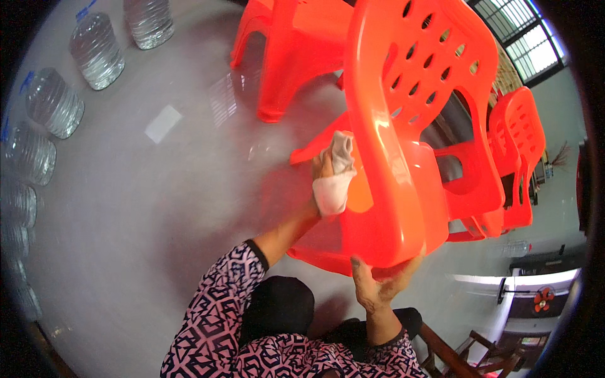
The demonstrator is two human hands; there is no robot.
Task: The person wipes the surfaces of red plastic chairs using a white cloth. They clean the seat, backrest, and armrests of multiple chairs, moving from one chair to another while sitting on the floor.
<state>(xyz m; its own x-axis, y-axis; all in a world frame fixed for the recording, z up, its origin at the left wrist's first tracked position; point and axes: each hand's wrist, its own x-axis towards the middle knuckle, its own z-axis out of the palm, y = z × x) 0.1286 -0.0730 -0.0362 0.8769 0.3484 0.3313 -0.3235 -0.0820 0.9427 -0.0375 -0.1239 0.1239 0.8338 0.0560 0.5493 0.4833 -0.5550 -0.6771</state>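
Note:
A red plastic armchair (396, 211) with a pattern of slots in its back stands tilted in view right in front of me. My left hand (321, 169) is closed round a crumpled white cloth (333, 193), which lies against the left side of the chair below its armrest. Part of those fingers is hidden by the cloth. Lower down, my right hand (376, 290) grips the near end of the same armrest, thumb on one side and fingers on the other.
Another red plastic chair (296, 44) stands beyond on the left, and more red chairs (518, 138) are at the right. Several clear water bottles (97, 50) line the grey floor (157, 183) along the left. Wooden furniture (482, 353) is at the lower right.

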